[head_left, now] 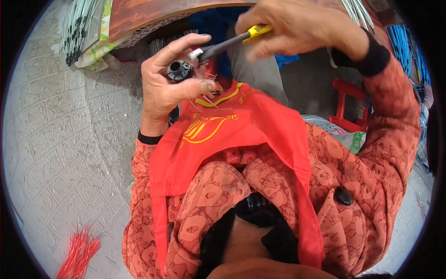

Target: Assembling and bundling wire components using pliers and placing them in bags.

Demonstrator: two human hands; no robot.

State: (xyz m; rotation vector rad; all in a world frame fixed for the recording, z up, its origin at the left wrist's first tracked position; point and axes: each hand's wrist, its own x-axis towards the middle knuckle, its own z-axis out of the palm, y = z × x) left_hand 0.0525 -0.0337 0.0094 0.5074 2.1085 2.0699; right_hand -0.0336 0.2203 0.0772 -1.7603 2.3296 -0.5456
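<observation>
At near left, a bundle of red strands (79, 253) on the paved floor (60, 153); at far left, pale rods (80, 32) with dark ends, beside the wooden desk (158, 13). Right of these, the left hand (159, 83), curled in a grip between thumb and fingers on a black socketed piece (180, 70), open end showing, held well off the floor and on the near side of the desk. Just beside it, a small pale end piece (195, 54) at the tip of a yellow-and-black tool (226, 44); kind of tool and exact contact not readable. Below the fingers, thin wires (212, 91), projecting loosely in front of a red apron (274, 135). Farther right, the right hand (302, 28), blurred, closed around the yellow handle. Stage, by judgement: under way, with piece and tool together in the grasp; likely remaining, the fastening or fitting at the tool's tip, completion impossible to confirm. At right, a red stool (341, 107); at far right, blue rods (400, 49).
</observation>
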